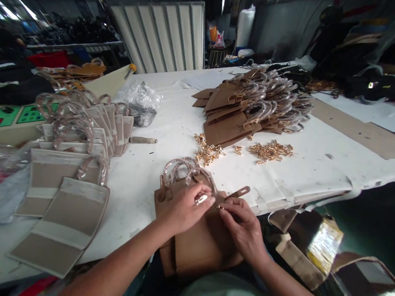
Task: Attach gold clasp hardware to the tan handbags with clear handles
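A brown bag panel with plastic-wrapped handles rests against the table's front edge. My left hand is closed at the base of a handle, with a small shiny metal piece between its fingers. Just right of it, my right hand pinches a tiny gold-coloured piece at the panel's upper edge. A brown strap tab sticks up beyond the right fingers. Two piles of gold-coloured fittings, the left pile and the right pile, lie beyond my hands.
Brown panels with wrapped handles are heaped at the back. Beige panels lie at the left, near a wooden-handled tool and a plastic bag. Open boxes stand below the table at right.
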A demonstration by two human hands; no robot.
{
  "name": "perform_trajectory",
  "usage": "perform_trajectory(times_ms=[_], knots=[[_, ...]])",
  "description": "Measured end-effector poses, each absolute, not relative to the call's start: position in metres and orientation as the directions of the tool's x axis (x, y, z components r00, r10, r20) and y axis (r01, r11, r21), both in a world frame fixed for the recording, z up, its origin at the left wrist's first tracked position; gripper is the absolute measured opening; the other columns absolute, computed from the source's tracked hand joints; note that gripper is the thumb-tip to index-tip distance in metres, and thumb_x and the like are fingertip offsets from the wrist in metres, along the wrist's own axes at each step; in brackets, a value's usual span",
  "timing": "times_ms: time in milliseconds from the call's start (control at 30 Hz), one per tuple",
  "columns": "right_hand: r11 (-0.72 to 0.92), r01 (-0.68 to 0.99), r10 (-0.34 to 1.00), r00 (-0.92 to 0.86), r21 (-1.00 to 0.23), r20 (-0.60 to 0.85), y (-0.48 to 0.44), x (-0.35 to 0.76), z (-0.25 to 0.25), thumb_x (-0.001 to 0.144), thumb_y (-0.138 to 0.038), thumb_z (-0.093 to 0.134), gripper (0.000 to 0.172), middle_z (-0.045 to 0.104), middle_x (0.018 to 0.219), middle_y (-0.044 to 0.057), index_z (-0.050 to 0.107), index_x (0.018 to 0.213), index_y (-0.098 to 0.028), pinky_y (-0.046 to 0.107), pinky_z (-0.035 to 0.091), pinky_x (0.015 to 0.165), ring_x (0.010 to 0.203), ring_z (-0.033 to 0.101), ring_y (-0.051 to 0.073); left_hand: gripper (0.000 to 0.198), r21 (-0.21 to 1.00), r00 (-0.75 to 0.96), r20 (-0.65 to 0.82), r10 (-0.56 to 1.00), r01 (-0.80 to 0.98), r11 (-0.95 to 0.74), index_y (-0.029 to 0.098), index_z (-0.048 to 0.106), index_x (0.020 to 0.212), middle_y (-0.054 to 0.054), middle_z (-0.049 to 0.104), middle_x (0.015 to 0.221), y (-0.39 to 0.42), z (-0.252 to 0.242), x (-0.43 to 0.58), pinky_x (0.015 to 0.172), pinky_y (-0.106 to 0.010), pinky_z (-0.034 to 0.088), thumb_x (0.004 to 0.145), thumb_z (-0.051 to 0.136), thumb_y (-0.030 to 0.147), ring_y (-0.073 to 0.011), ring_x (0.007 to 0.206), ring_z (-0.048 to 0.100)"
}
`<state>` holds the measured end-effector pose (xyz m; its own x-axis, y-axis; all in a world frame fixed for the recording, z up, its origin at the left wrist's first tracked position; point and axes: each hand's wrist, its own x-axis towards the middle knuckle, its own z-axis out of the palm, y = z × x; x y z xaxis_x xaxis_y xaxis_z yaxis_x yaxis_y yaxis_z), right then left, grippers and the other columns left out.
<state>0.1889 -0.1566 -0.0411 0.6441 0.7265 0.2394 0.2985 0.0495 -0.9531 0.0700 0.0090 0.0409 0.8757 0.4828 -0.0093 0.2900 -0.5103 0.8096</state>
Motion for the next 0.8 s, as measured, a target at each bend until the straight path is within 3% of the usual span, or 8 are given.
perform_trajectory(times_ms=[67, 133, 300, 400, 500, 600, 700, 800], knots=[[-0.041, 0.215, 0.722, 0.681, -0.976, 0.120, -0.159, 0.202, -0.045, 0.098, -0.043, 0.068, 0.023, 0.068, 0.094, 0.006, 0.077, 0.104, -0.023, 0.031, 0.056, 0.074, 0.083, 0.067, 0.020, 0.032, 0.640, 0.874, 0.110, 0.472, 0.301, -0.706, 0.019, 0.065, 0.117, -0.008, 0.069, 0.120, 0.009, 0.024, 0.067, 0.103, -0.041, 0.050, 0.087, 0.071, 0.024, -0.0243, 0.114, 0.064], [-0.099, 0.205, 0.732, 0.677, -0.974, 0.068, -0.159, 0.211, -0.045, 0.098, -0.046, 0.067, 0.028, 0.069, 0.087, 0.006, 0.077, 0.104, -0.021, 0.031, 0.053, 0.066, 0.073, 0.065, 0.019, 0.045, 0.494, 0.882, 0.190, 0.431, 0.294, -0.818, 0.016, 0.062, 0.122, -0.010, 0.065, 0.125, 0.006, 0.012, 0.069, 0.109, -0.045, 0.047, 0.080, 0.076, 0.017, -0.0271, 0.121, 0.058], [-0.106, 0.396, 0.744, 0.640, -0.912, 0.191, -0.153, 0.213, -0.035, 0.097, -0.040, 0.067, 0.022, 0.073, 0.091, 0.006, 0.077, 0.101, -0.021, 0.031, 0.052, 0.074, 0.079, 0.067, 0.020, 0.026, 0.364, 0.893, 0.194, 0.406, 0.318, -0.875, 0.018, 0.067, 0.108, -0.008, 0.065, 0.110, 0.002, 0.010, 0.081, 0.100, -0.046, 0.049, 0.087, 0.076, 0.032, -0.0276, 0.110, 0.057], [-0.099, 0.443, 0.744, 0.627, -0.891, 0.230, -0.159, 0.209, -0.034, 0.097, -0.035, 0.067, 0.016, 0.072, 0.087, 0.004, 0.075, 0.098, -0.021, 0.029, 0.051, 0.070, 0.074, 0.065, 0.019, 0.013, 0.365, 0.894, 0.206, 0.398, 0.307, -0.879, 0.019, 0.069, 0.102, -0.007, 0.067, 0.102, 0.004, 0.014, 0.083, 0.094, -0.043, 0.050, 0.093, 0.069, 0.029, -0.0255, 0.103, 0.058], [-0.030, 0.497, 0.771, 0.564, -0.867, 0.296, -0.168, 0.203, -0.040, 0.099, -0.028, 0.064, 0.011, 0.072, 0.093, 0.004, 0.073, 0.101, -0.022, 0.029, 0.053, 0.075, 0.082, 0.068, 0.018, 0.005, 0.356, 0.922, 0.204, 0.329, 0.243, -0.902, 0.018, 0.069, 0.093, -0.007, 0.067, 0.098, 0.007, 0.018, 0.081, 0.094, -0.042, 0.048, 0.093, 0.069, 0.023, -0.0254, 0.102, 0.058], [0.075, 0.561, 0.822, 0.434, -0.824, 0.370, -0.172, 0.197, -0.044, 0.099, -0.021, 0.064, 0.013, 0.073, 0.104, 0.006, 0.072, 0.109, -0.024, 0.029, 0.055, 0.085, 0.094, 0.070, 0.019, 0.006, 0.483, 0.915, 0.120, 0.384, 0.284, -0.828, 0.019, 0.069, 0.086, -0.005, 0.070, 0.095, 0.005, 0.029, 0.083, 0.089, -0.038, 0.049, 0.090, 0.071, 0.022, -0.0236, 0.097, 0.062], [0.139, 0.615, 0.843, 0.338, -0.776, 0.418, -0.170, 0.191, -0.042, 0.100, -0.017, 0.061, 0.019, 0.071, 0.116, 0.008, 0.073, 0.114, -0.025, 0.030, 0.056, 0.090, 0.103, 0.070, 0.019, 0.015, 0.641, 0.904, -0.011, 0.427, 0.334, -0.691, 0.020, 0.072, 0.102, -0.004, 0.074, 0.097, -0.002, 0.046, 0.090, 0.084, -0.034, 0.051, 0.091, 0.068, 0.029, -0.0213, 0.092, 0.068], [0.168, 0.648, 0.841, 0.299, -0.743, 0.452, -0.165, 0.185, -0.038, 0.101, -0.016, 0.058, 0.025, 0.069, 0.124, 0.010, 0.073, 0.117, -0.026, 0.031, 0.057, 0.088, 0.107, 0.070, 0.021, 0.046, 0.710, 0.932, -0.035, 0.360, 0.277, -0.648, 0.016, 0.064, 0.135, -0.008, 0.077, 0.110, -0.009, 0.060, 0.097, 0.100, -0.038, 0.049, 0.098, 0.059, 0.043, -0.0253, 0.109, 0.069]])
